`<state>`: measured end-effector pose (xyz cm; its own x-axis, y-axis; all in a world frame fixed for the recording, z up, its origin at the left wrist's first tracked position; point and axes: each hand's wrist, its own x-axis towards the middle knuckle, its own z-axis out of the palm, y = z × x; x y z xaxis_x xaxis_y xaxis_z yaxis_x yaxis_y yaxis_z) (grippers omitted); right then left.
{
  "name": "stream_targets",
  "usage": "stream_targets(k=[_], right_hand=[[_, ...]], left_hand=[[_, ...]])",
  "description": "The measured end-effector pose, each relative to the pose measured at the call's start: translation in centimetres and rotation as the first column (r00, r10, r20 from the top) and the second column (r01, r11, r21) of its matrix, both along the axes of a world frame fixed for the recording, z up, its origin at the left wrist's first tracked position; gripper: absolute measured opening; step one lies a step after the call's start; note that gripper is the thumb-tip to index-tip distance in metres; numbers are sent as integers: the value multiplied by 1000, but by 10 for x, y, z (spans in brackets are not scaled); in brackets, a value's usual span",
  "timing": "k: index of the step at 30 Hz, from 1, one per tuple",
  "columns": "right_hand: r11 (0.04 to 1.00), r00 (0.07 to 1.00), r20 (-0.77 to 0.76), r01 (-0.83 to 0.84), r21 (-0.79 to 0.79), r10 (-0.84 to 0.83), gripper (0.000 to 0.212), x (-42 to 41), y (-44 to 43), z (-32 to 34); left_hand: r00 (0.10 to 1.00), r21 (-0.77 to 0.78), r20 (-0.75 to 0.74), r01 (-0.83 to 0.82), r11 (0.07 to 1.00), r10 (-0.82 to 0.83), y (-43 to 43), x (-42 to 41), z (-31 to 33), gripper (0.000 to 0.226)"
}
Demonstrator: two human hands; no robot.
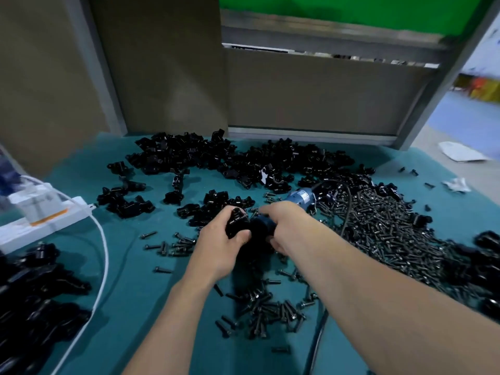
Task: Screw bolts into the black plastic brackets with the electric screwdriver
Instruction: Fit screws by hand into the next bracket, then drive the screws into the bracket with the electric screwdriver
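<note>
Where the hands meet, tool tip can't be seen: L hand fingers wrap a black bracket, R hand fingers grip the electric screwdriver, blue body half-covered.

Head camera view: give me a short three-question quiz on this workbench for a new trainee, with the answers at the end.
1. True or false: the left hand holds a black bracket.
2. The largest bolt heap lies: A, left of both hands; B, right of both hands; C, inside a box.
3. What colour is the body of the electric screwdriver that the right hand grips?
Key: 1 true; 2 B; 3 blue.
</note>
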<state>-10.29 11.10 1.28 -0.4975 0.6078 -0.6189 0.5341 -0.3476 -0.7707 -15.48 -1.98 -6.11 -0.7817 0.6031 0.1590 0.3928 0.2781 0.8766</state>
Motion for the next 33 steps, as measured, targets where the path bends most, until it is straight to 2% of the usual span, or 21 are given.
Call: stream_targets(k=[1, 3, 4, 7, 8, 9, 11, 12, 15, 17, 23, 25, 26, 33], right_hand=[[999, 999, -30, -39, 14, 40, 3, -3, -2, 1], [1000, 997, -66, -30, 9, 30, 25, -6, -2, 0], [1000, 993, -119, 2, -11, -3, 29, -5, 0, 0], [966, 958, -161, 216, -142, -238, 20, 6, 11, -1], [931, 916, -206, 303, -205, -344, 15, 11, 14, -1], [889, 856, -276, 364, -279, -437, 16, 15, 19, -1], [843, 760, -390, 385, -375, -520, 21, 24, 29, 0], [833, 725, -428, 386, -396, -540, 22, 29, 34, 0], [804, 615, -523, 389, -449, -590, 21, 34, 50, 0], [792, 553, -570, 367, -489, -608, 20, 33, 57, 1], [778, 422, -654, 305, -549, -627, 21, 23, 69, -3], [776, 408, -661, 288, -561, -630, 22, 20, 70, -4], [774, 407, -660, 281, -568, -632, 22, 18, 70, -4], [776, 402, -671, 214, -593, -623, 20, 16, 74, -9]], left_hand=[[1000, 16, -6, 28, 999, -27, 1, 1, 1, 28], [999, 83, 27, 45, 996, -47, 1, 4, 3, 26], [996, 135, 67, 45, 990, -55, 1, 4, 2, 23], [979, 211, 201, 0, 977, -43, -1, 3, -1, 13], [974, 196, 226, -16, 981, -29, -3, 2, 0, 19], [968, 165, 252, -38, 986, -5, -3, 1, 0, 36], [954, 151, 297, -80, 985, 32, -2, 2, -2, 66], [957, 159, 287, -87, 984, 38, -1, 2, -2, 67], [962, 136, 270, -71, 988, 32, 4, 8, 1, 50], [954, 110, 296, -89, 990, 53, 5, 8, 2, 50], [971, 32, 227, -90, 995, 80, 5, 6, 2, 31], [977, 38, 207, -57, 998, 48, 5, 5, 0, 11], [979, 36, 201, -40, 999, 32, 5, 5, 0, 8], [989, -27, 138, 49, 998, -45, 3, 7, -2, 9]])
